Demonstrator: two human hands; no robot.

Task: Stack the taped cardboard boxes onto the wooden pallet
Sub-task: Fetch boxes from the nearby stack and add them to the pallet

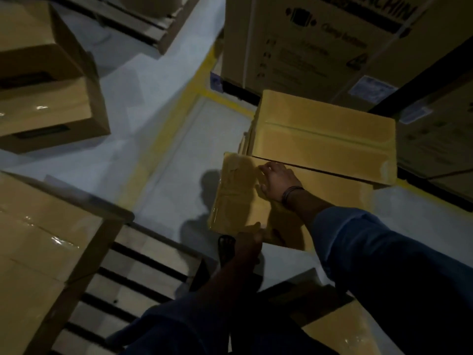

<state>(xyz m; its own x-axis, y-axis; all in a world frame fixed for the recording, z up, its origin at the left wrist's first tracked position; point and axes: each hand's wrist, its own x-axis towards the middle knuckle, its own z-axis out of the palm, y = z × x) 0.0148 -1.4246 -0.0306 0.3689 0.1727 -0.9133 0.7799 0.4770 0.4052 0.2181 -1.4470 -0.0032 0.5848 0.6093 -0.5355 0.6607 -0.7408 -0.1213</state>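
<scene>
A pale grey floor point(163, 139) with a yellow painted line point(158, 139) fills the middle of the dim scene. A large printed carton point(320, 39) stands at the far right. A stack of brown boxes point(43, 98) stands at the far left. The wooden pallet point(143, 275) lies near left, its slats bare on the right side, and a shiny taped box point(38, 252) sits on its left part. Right of the pallet and off it, a taped cardboard box point(238, 201) sticks out toward the viewer from just under another taped box point(325, 134), with a dark gap between the two. The right hand point(277, 180) lies on top of the nearer box, its fingers curled at the far edge by that gap. The left hand point(248, 242) grasps the box's near edge, thumb up against the cardboard. A dark wristband point(291, 193) circles the right wrist above a blue sleeve point(371, 252).
</scene>
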